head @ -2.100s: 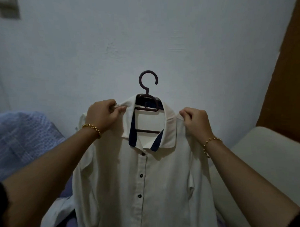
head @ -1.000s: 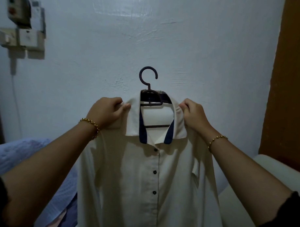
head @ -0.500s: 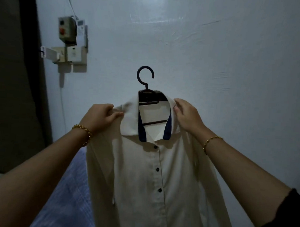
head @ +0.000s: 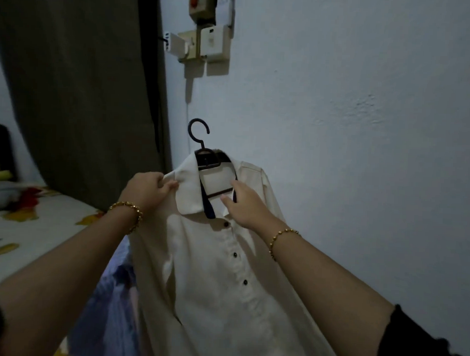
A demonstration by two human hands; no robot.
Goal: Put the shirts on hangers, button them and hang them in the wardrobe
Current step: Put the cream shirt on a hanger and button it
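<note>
The left grip (head: 148,192) pinches the shirt (head: 212,270) shoulder; the right grip (head: 245,206) clasps its collar (head: 188,195), five o'clock of the hanger (head: 206,161) (carry it level).

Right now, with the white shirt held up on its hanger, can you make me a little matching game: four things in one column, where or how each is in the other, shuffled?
Things:
1. hanger
2. left hand
3. right hand
4. buttons

Places or states:
A. dark dots down the shirt front
B. pinches the shirt's shoulder edge
C. on the collar, by its navy lining
D. inside the collar, hook catching nothing

Pairs: 1-D, 2-B, 3-C, 4-A.
</note>
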